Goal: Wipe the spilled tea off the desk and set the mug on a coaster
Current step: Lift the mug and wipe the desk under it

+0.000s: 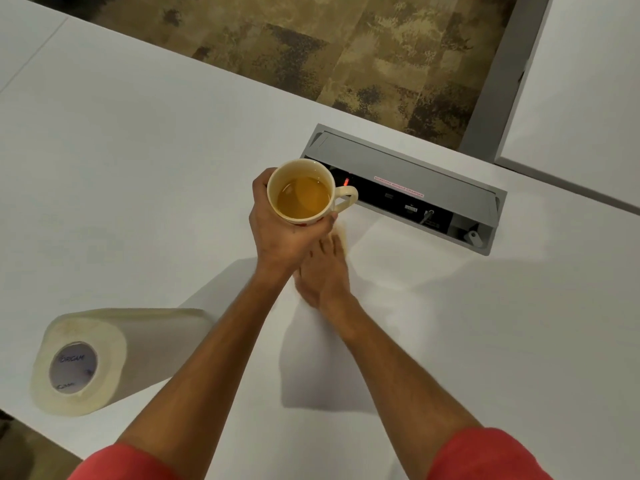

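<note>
**Mug lifted, wipe going on right beneath it**

Nearest the cam: my two coral-red sleeves [485, 455] at the bottom edge, forearms running up and crossing toward mid-frame.

Biggest thing is the white laminate desk [145, 174], filling most of the view w/ mottled brown carpet [311, 46] beyond its far edge. Next, the cream paper-towel roll [100, 358] lying on its side near the front-left edge, core facing me, well apart from the work. Then the grey recessed power/cable box [408, 188], lid open, just right of the mug.

Left hand [280, 223] is wrapped round the cream ceramic mug of amber tea [301, 195] from the left side, fingers curled on the body, handle pointing right toward the box. I can't tell 100% if the base is clear of the desk, but it looks raised.

Right hand [323, 271] lies flat, fingers straight, pressing a white paper towel sheet [343, 237] onto the desk, directly below and nearer me than the mug. The sheet's far tip shows yellow-brown staining, so the tea spill sits right at the mug's foot, partly hidden by the hands.

The key relation: the wet patch is straight ahead of the right fingertips, under the mug. My call: right hand pushes fwd while left keeps the mug level. No coaster in view.
</note>
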